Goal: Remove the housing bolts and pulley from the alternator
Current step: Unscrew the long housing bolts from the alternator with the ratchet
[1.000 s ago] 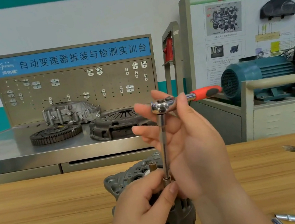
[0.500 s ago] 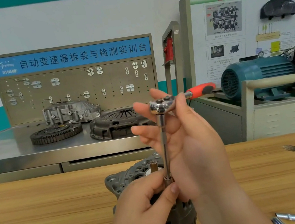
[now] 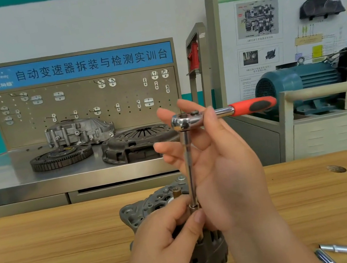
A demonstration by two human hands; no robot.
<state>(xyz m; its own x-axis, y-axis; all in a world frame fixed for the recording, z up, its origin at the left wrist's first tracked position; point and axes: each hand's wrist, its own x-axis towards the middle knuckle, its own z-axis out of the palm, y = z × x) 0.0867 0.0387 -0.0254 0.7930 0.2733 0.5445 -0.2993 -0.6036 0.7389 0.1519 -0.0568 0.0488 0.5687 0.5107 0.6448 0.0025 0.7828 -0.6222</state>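
The grey alternator (image 3: 135, 211) stands on the wooden table (image 3: 49, 248), largely hidden behind my hands. A ratchet wrench with an orange handle (image 3: 251, 106) carries a long chrome extension bar (image 3: 189, 167) that runs straight down to a socket (image 3: 193, 208) at the alternator's housing. My left hand (image 3: 163, 243) pinches the socket end between thumb and fingers. My right hand (image 3: 226, 179) is raised beside the bar, fingers spread behind the ratchet head and thumb crossing the ratchet's neck. The bolt under the socket is hidden.
Two small chrome tool pieces (image 3: 336, 248) lie on the table at the lower right. Behind stands a steel bench with a flywheel (image 3: 61, 158), a clutch cover (image 3: 138, 144) and a gearbox housing (image 3: 78, 131). A blue motor (image 3: 297, 80) sits at the right.
The ratchet handle has swung slightly around the upright bar. Both hands keep their places on the socket and the ratchet head.
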